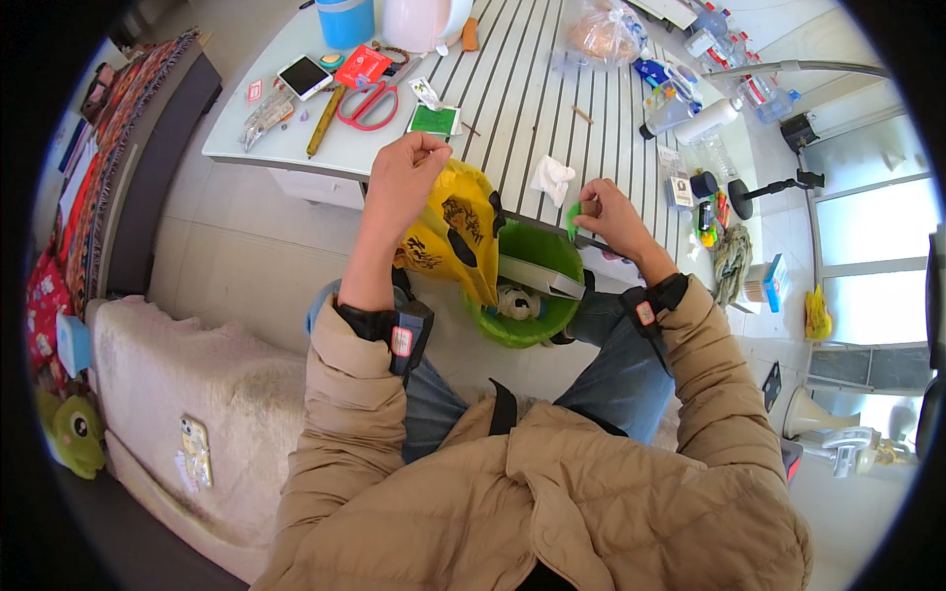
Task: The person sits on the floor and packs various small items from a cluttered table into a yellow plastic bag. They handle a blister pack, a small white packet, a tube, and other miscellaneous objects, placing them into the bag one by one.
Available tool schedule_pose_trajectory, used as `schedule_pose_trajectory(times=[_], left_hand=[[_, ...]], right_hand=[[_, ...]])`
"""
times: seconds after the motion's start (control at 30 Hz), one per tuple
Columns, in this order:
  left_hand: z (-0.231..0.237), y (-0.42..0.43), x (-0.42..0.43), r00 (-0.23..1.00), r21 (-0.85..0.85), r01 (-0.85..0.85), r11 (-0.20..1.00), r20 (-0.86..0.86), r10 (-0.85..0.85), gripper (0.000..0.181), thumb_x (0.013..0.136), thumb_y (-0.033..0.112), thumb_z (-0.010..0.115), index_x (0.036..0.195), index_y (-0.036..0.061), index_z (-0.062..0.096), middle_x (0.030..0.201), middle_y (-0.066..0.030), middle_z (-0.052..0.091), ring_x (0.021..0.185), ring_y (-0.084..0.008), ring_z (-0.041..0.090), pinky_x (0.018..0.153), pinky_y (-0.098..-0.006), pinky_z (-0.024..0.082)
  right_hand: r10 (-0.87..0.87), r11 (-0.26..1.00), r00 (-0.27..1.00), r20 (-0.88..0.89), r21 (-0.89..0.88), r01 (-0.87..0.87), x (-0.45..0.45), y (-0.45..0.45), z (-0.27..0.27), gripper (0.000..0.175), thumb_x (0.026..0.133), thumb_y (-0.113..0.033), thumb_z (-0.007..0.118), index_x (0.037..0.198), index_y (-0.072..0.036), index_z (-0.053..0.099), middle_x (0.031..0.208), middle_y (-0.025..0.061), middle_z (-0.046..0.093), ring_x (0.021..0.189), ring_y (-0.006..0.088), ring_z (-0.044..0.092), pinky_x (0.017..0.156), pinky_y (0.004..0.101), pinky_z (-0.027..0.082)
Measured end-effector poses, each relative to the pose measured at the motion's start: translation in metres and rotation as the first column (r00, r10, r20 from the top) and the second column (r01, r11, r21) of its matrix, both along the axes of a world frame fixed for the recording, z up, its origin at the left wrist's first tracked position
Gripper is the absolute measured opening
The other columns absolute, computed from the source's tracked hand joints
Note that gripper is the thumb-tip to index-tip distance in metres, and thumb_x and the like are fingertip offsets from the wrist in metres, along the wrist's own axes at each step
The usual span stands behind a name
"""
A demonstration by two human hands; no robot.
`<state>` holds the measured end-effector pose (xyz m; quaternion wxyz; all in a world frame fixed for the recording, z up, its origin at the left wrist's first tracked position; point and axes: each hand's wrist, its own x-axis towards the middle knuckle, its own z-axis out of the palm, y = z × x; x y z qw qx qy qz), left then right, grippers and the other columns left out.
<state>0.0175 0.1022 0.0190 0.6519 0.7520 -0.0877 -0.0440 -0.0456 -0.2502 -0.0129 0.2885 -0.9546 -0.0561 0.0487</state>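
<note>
My left hand (405,171), above the table's front edge, pinches the top of a yellow plastic bag (447,236) with black printing. The bag hangs down beside and partly over a green bin (510,332). Inside the bin are a white box-like piece (543,277) and a round black-and-white item (517,303). At the table edge, right of the bin, my right hand (612,220) grips a thin green piece (573,220) between thumb and fingers. Whether this piece joins the bin's rim is hard to tell. A crumpled white tissue (553,179) lies just left of that hand.
On the striped table (502,111) are red-handled scissors (368,107), a white phone (304,77), a green packet (434,120) and a blue container (345,24). A white bottle (708,122) and a phone stand (768,190) occupy the right. A covered couch (199,354) is at my left.
</note>
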Motion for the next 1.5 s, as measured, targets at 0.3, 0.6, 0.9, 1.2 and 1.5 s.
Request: schedule_pose_trajectory(times=[0.3,0.6,0.9,1.2,1.5], left_hand=[[0.003,0.004,-0.002,1.000,-0.015,-0.011,1.000,-0.015,0.011,0.018,0.096,0.013,0.064,0.101,-0.0041,0.067,0.087,-0.0028,0.067,0.079,-0.0074,0.056,0.072,-0.0228,0.045],[0.001,0.006,-0.001,1.000,0.014,-0.030,0.999,-0.004,0.030,0.019,0.096,0.014,0.065,0.102,-0.0034,0.068,0.087,-0.0029,0.068,0.079,-0.0077,0.057,0.073,-0.0235,0.046],[0.004,0.008,-0.003,1.000,-0.006,-0.019,1.000,-0.021,0.019,0.018,0.097,0.013,0.065,0.103,-0.0030,0.068,0.090,-0.0042,0.069,0.082,-0.0073,0.060,0.074,-0.0234,0.048],[0.014,0.011,-0.011,0.994,0.104,-0.034,0.994,-0.099,0.045,0.016,0.098,0.012,0.062,0.105,-0.0013,0.068,0.094,-0.0048,0.071,0.084,-0.0074,0.062,0.076,-0.0223,0.050],[0.016,0.000,-0.009,0.983,0.079,-0.046,0.996,-0.174,0.059,0.014,0.097,0.009,0.062,0.102,-0.0021,0.068,0.086,-0.0033,0.070,0.078,-0.0058,0.061,0.072,-0.0219,0.049]], right_hand=[[-0.154,0.967,0.982,-0.113,0.188,0.173,-0.003,0.009,0.001,0.022,0.080,-0.004,0.077,0.097,-0.003,0.063,0.096,0.0106,0.060,0.077,0.0213,0.064,0.072,0.0343,0.053],[0.023,0.990,0.997,0.071,0.138,-0.033,-0.033,0.041,-0.003,0.016,0.082,0.001,0.069,0.096,-0.006,0.064,0.087,0.0085,0.058,0.074,0.0233,0.062,0.068,0.0346,0.050],[0.143,0.984,0.975,0.170,-0.126,-0.122,-0.060,0.051,-0.024,0.011,0.087,-0.003,0.067,0.095,-0.008,0.061,0.090,0.0101,0.058,0.080,0.0311,0.064,0.068,0.0392,0.051],[0.287,0.885,0.958,-0.009,-0.381,-0.268,-0.063,0.035,-0.056,0.016,0.086,-0.005,0.059,0.100,-0.009,0.064,0.100,0.0110,0.059,0.088,0.0312,0.067,0.073,0.0426,0.055],[0.316,0.865,0.813,-0.489,-0.203,-0.458,-0.016,0.005,-0.156,0.028,0.092,-0.013,0.059,0.117,-0.009,0.071,0.122,0.0181,0.066,0.109,0.0359,0.065,0.094,0.0438,0.051]])
